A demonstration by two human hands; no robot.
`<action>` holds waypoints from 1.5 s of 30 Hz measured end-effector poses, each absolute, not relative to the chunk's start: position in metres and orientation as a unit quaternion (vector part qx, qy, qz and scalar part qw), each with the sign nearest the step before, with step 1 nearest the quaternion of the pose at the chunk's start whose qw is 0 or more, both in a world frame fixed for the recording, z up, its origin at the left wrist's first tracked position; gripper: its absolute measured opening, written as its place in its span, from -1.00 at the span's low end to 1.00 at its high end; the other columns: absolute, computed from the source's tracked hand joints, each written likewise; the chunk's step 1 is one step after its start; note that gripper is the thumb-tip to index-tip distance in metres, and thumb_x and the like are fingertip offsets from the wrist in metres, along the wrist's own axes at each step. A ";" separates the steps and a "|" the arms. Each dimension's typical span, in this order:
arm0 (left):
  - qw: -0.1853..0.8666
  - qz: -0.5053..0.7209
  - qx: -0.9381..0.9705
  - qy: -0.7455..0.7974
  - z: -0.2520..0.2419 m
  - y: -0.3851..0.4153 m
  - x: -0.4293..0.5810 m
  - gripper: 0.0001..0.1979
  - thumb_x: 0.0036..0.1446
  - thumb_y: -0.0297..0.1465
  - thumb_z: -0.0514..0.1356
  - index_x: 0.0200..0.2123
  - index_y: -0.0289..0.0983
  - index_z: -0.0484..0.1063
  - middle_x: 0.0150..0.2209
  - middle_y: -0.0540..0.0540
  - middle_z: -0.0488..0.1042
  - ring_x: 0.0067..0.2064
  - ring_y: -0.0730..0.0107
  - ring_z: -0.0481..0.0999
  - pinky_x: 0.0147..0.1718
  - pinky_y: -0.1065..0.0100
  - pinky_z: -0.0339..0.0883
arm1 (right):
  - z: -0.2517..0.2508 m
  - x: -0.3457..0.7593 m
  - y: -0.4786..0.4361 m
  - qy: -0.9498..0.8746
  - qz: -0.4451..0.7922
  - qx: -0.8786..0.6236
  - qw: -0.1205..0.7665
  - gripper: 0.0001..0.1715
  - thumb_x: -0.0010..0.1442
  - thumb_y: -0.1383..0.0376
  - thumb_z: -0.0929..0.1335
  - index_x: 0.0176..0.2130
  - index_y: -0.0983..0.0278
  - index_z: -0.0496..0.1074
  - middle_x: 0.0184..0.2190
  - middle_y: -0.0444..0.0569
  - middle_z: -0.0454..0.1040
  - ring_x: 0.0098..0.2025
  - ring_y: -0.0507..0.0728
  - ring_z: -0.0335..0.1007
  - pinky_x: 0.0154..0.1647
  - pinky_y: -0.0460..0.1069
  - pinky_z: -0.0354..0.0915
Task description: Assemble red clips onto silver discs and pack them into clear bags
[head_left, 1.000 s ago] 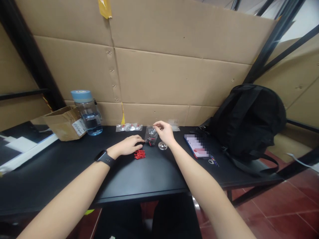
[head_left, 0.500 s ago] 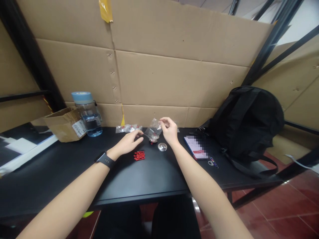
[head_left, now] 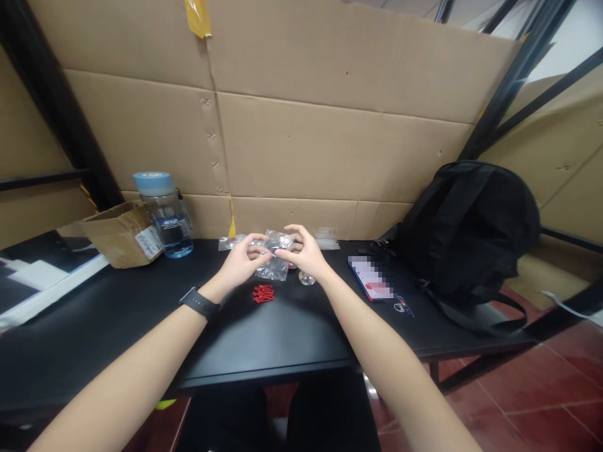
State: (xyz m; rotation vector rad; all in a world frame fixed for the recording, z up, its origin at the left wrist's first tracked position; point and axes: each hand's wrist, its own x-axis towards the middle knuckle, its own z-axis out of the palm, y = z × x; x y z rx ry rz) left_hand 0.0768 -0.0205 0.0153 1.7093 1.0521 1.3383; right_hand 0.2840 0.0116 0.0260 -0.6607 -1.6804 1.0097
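A crumpled clear plastic bag (head_left: 273, 272) is stretched between my two hands above the black table. My left hand (head_left: 242, 260), with a dark watch on its wrist, pinches the bag's left side between thumb and fingers. On the other side my right hand (head_left: 306, 252) has its thumb and fingers closed on the bag. Just below my right hand lies a shiny round metal piece (head_left: 307, 279), partly covered by it. A small bundle of red cord-like pieces (head_left: 263, 294) rests nearer to me. Other small things behind my fingers are mostly hidden.
Clear packets (head_left: 227, 243) lie along the cardboard wall (head_left: 292, 157), with another clear bag (head_left: 328, 242) to the right. A blue-lidded bottle (head_left: 164, 216) and a cardboard box (head_left: 120, 238) stand left. A phone (head_left: 370, 277) and black backpack (head_left: 471, 232) are right.
My right hand has brought the plastic bag down and to the left. My left hand, apart from the bag before, now grips it too. The red bundle has stayed put.
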 end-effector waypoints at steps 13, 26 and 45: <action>0.341 0.528 0.670 0.394 0.020 -0.021 0.073 -0.60 0.07 -0.18 0.39 -0.11 -0.30 0.46 -0.31 -0.11 0.62 -0.27 0.26 0.64 -0.22 0.27 0.54 | 0.015 0.281 0.016 -0.640 0.519 -0.310 0.474 -0.53 -0.06 0.03 0.59 -0.32 0.35 0.56 -0.50 -0.05 0.55 -0.51 0.02 0.41 -0.48 -0.09 0.32; 0.268 0.535 0.706 0.377 0.016 -0.014 0.067 -0.81 0.21 -0.28 0.26 -0.33 -0.30 0.51 -0.09 -0.19 0.62 -0.45 0.47 0.56 -0.37 0.34 0.55 | 0.018 0.275 0.009 -0.642 0.484 -0.298 0.515 -0.65 0.02 0.13 0.53 -0.25 0.29 0.53 -0.38 -0.02 0.59 -0.47 0.07 0.48 -0.48 -0.07 0.37; 0.310 0.497 0.707 0.396 0.009 -0.010 0.065 -0.36 0.15 -0.27 0.30 0.30 -0.28 0.34 0.26 -0.31 0.42 -0.06 0.12 0.66 -0.02 0.11 0.55 | 0.022 0.280 -0.004 -0.904 -0.027 -0.312 0.293 -0.48 0.18 0.43 0.40 0.13 0.17 0.44 0.16 0.08 0.45 0.10 0.22 0.29 0.02 0.10 0.07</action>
